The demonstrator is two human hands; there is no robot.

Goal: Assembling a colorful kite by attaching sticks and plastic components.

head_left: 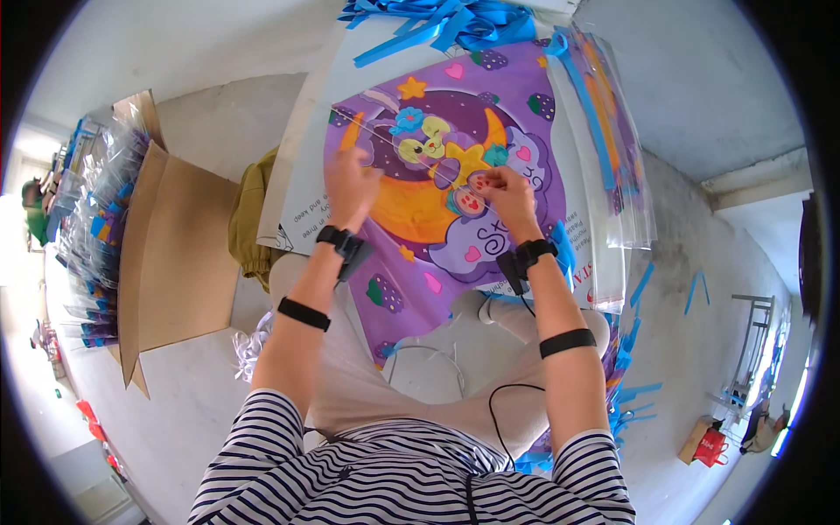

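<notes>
Across my lap and the board in front lies a purple printed sheet [411, 306], kite-like, with a cartoon animal, an orange moon and stars. A thin white string [372, 133] slants over it from the upper left toward my right hand. My right hand [509, 197] is closed in a pinch on the string above the sheet's middle right. My left hand [353, 188] is over the sheet's left part, beside the moon; motion smears its fingers, so its grip is unclear. Both wrists wear black straps.
Blue ribbons [464, 26] are heaped at the far edge. Clear-bagged colourful pieces [612, 131] lie along the right side. An open cardboard box [179, 249] with plastic-wrapped packs [96, 227] stands left, near olive cloth [252, 219]. White ribbons [254, 346] hang beside my left leg.
</notes>
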